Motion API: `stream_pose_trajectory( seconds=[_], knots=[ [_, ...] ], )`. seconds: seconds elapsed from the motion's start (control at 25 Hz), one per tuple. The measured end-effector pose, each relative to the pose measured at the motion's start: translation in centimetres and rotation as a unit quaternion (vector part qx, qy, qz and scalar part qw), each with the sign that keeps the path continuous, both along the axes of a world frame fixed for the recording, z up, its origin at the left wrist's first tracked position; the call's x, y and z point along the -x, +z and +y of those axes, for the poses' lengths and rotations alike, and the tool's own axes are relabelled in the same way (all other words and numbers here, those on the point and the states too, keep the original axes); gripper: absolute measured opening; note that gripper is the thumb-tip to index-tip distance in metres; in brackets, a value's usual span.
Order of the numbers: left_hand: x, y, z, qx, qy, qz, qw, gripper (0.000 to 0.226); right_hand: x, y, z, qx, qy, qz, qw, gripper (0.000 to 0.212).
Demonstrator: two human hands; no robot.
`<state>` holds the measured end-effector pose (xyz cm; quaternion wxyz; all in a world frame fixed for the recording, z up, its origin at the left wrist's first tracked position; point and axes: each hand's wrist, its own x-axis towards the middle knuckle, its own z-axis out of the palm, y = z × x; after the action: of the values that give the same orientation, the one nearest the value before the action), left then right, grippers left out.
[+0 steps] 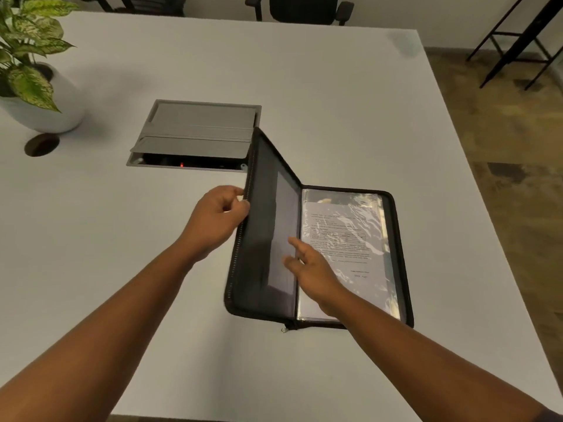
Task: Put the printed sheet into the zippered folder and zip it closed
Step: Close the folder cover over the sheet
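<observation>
A black zippered folder [268,239] lies on the white table [320,95], half open. Its left cover is raised nearly upright, and my left hand [217,219] grips that cover's zipper edge. The right half lies flat and holds clear plastic sleeves; the printed sheet [341,226] sits inside the top sleeve. My right hand [310,271] hovers over the sheet's lower left near the spine, fingers spread, holding nothing. The zipper pull [285,329] hangs at the folder's near edge.
A grey cable hatch [195,135] with its lid ajar is set into the table just behind the folder. At the far left stand a potted plant [33,71] and a round cable hole [41,144]. Black chairs sit beyond the far edge.
</observation>
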<state>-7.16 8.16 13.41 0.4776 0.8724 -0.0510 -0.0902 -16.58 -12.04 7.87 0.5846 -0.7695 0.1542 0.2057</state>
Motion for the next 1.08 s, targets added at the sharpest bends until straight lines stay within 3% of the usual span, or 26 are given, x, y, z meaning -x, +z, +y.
stream_pose_trajectory(
  seconds=[0.16, 0.24, 0.36, 0.52, 0.8, 0.92, 1.08],
  knots=[
    [0.9, 1.1, -6.6, 0.049, -0.050, -0.046, 0.997, 0.024, -0.3, 5.8, -2.4, -0.157, -0.075, -0.106, 0.979, 0.034],
    [1.6, 0.7, -9.5, 0.085, -0.079, -0.046, 0.992, 0.025, -0.1, 7.7, -4.0, -0.171, -0.098, -0.141, 0.970, 0.036],
    [2.7, -0.7, -12.5, 0.117, -0.131, -0.048, 0.983, 0.023, 0.2, 8.3, -7.1, -0.123, -0.136, -0.164, 0.969, 0.035],
    [4.4, -4.4, -14.3, 0.083, -0.141, 0.002, 0.987, 0.009, 1.2, 6.7, -12.4, -0.032, -0.177, -0.153, 0.972, 0.045],
    [6.3, -11.1, -13.4, -0.127, -0.112, 0.124, 0.978, 0.056, 2.1, 1.0, -19.5, 0.112, -0.175, -0.067, 0.976, 0.044],
    [7.2, -12.7, -13.5, -0.152, -0.122, 0.165, 0.967, 0.068, 2.6, -1.8, -21.2, 0.177, -0.160, -0.041, 0.970, 0.045],
    [7.6, -13.6, -13.7, -0.145, -0.127, 0.175, 0.966, 0.077, 3.4, -5.2, -22.3, 0.193, -0.140, 0.027, 0.971, 0.049]
  ],
)
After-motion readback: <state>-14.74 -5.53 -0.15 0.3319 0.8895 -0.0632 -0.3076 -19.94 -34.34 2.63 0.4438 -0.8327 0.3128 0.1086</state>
